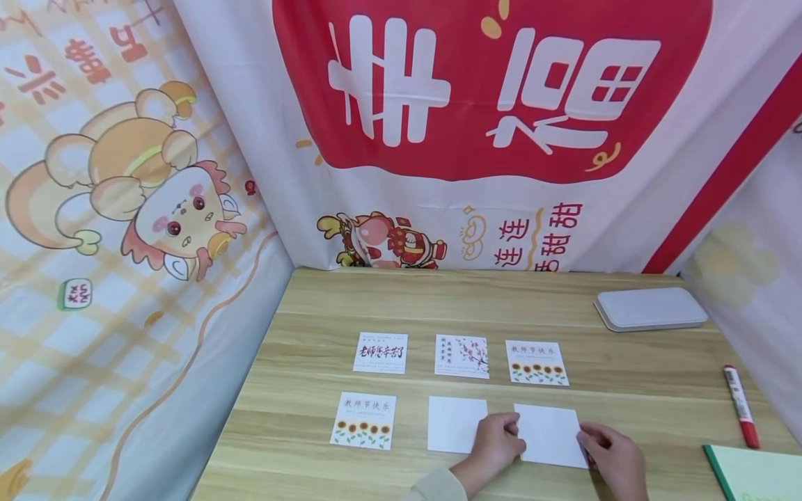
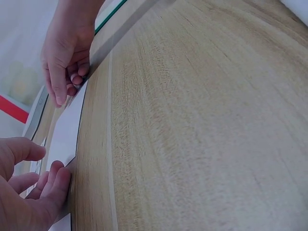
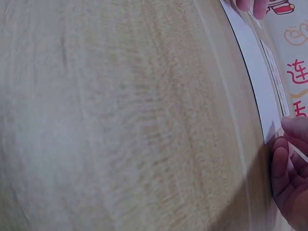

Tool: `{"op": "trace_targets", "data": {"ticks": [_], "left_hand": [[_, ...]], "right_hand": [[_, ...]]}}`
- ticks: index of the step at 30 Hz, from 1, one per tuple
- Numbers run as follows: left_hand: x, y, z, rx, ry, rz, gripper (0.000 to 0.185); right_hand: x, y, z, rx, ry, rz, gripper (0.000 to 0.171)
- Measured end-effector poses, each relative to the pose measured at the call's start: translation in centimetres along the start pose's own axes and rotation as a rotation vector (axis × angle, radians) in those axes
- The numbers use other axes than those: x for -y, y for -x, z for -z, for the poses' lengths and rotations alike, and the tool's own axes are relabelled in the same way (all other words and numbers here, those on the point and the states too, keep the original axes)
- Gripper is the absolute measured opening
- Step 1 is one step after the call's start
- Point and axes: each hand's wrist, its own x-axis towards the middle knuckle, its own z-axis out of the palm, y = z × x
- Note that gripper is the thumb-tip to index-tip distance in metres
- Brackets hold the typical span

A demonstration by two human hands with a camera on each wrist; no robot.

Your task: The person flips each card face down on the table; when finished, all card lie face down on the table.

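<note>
Left hand (image 1: 495, 445): fingertips on the left edge of the blank card (image 1: 550, 435), thumb apart from the fingers. In the left wrist view the fingers (image 2: 50, 185) look to nip the card's corner; pinch is likely, cannot confirm it is lifted.
Right hand (image 1: 617, 456): at the card's right edge, fingers curled down onto it. Left wrist view shows thumb and fingertips closed on the edge, so a light pinch.
Blank card, position: lies flat on the table (image 1: 301, 292), front row, right-most of three, near the front edge, between both hands.
Blank card, handling (judgement): thin paper or light card stock, v. light, bends easily, creases if squeezed hard. Flat on smooth wood it gives little to grab; best taken at a corner or edge, w/ a nail or fingertip under it. Two opposite edges, as now, keep it from sliding.
Second blank card (image 1: 456, 424): just left of the left hand, flat, partly covered by the wrist.
Sunflower card (image 1: 364, 419): front row, far left, printed side up.
Back row: three printed cards, approx. evenly spaced, well clear of both hands.
Grey case (image 1: 650, 308): far right at the back.
Red marker (image 1: 741, 406): right side, untouched.
Green-edged book (image 1: 755, 473): front right corner.
</note>
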Motion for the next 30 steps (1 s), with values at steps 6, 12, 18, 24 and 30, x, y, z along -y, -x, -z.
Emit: {"op": "trace_targets", "data": {"ticks": [6, 12, 18, 24, 30], "left_hand": [[0.0, 0.0, 0.1, 0.002, 0.021, -0.001, 0.044], [-0.2, 0.0, 0.3, -0.003, 0.066, 0.011, 0.042], [-0.5, 0.2, 1.2, 0.011, 0.145, 0.008, 0.038], [0.0, 0.1, 3.2, 0.016, 0.211, -0.023, 0.037], [1.4, 0.4, 6.6, -0.033, 0.22, -0.044, 0.035]], "right_hand": [[0.1, 0.1, 0.3, 0.019, -0.016, 0.031, 0.032], [0.5, 0.6, 0.6, 0.021, -0.031, 0.036, 0.034], [1.8, 1.3, 1.1, 0.045, -0.049, 0.05, 0.04], [4.1, 1.8, 1.2, 0.103, -0.065, 0.082, 0.039], [6.8, 2.1, -0.4, 0.137, -0.097, 0.201, 0.035]]}}
